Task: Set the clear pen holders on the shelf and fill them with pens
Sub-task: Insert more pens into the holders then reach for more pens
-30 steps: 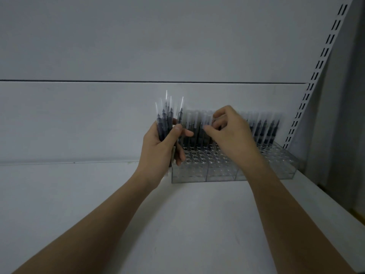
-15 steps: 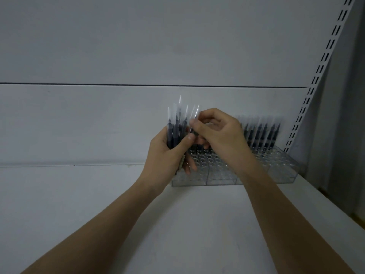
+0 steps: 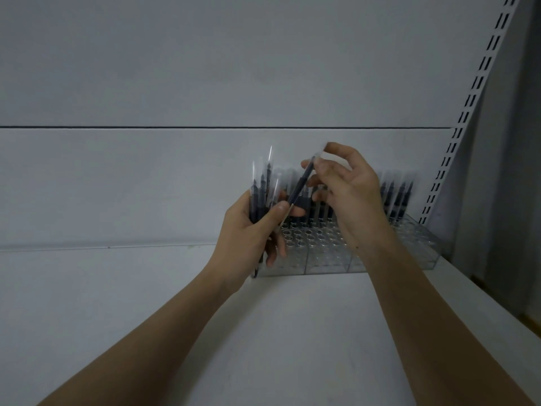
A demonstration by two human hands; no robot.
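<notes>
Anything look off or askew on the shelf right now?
Nothing stands out. The clear pen holders sit flush in a row on the shelf, with pens upright in the back rows. The left hand grips a bundle of pens; the right hand pinches a single tilted pen.

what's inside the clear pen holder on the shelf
Dark pens stand in the back rows of the clear pen holder; front holes look empty. The right hand hides its middle.

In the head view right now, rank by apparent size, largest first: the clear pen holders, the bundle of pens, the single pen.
1. Clear pen holders, widest.
2. Bundle of pens in the left hand.
3. Single pen pinched by the right hand.
The pens are nearer the camera, so true sizes stay unsure.
</notes>
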